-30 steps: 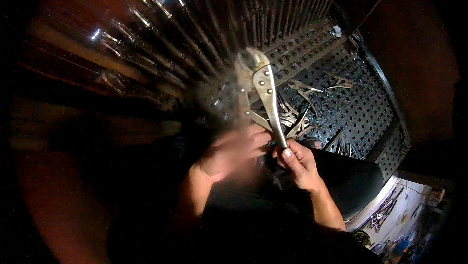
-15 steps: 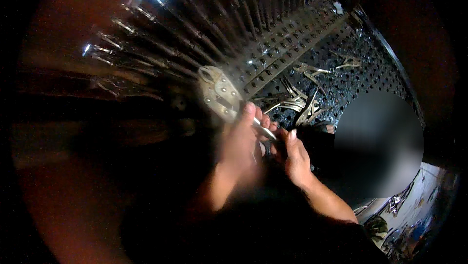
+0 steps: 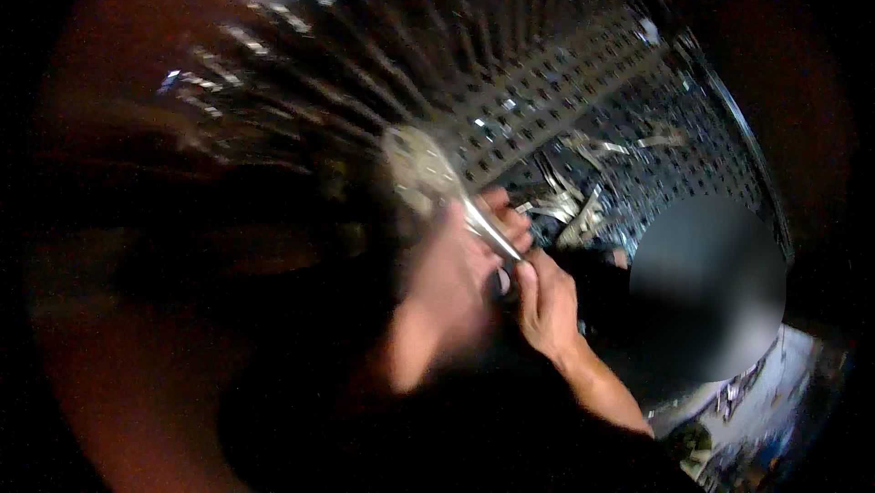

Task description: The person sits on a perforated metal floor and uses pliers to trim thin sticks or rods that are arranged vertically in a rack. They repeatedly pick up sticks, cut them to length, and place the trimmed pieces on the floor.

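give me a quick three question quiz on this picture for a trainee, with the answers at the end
1. Multiple choice: what is at the end of the handle of the metal pliers?
A) the right hand
B) a wooden block
C) a cloth rag

2. True or false: the dark surface under the loose metal pieces has no holes in it.

3. Count: how many of the person's hands are on the metal pliers?

Key: 1. A. 2. False, it is dotted with holes. 3. Two; the left hand is blurred, but its fingers show around the handle.
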